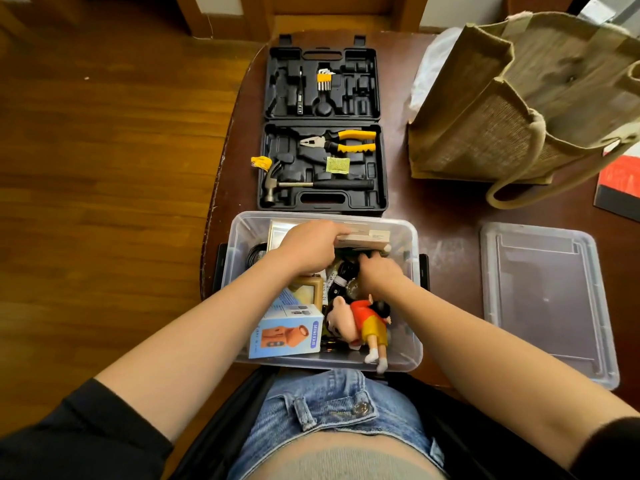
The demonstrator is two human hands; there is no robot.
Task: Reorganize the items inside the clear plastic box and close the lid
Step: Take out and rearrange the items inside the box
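The clear plastic box (pixel 410 306) stands open at the table's near edge, full of small items. My left hand (pixel 308 249) grips a flat beige carton (pixel 367 239) at the box's far side, lifted above the other contents. My right hand (pixel 379 271) reaches down among dark cables and small objects in the middle of the box; its fingertips are hidden. A blue mini fan carton (pixel 285 332) and a doll in a red shirt (pixel 363 323) lie at the near end. The clear lid (pixel 543 303) lies flat on the table to the right of the box.
An open black tool case (pixel 322 133) with pliers, a hammer and hex keys sits just behind the box. A jute bag (pixel 519 109) stands at the back right, and a red and black book (pixel 620 185) lies at the right edge. Wooden floor is to the left.
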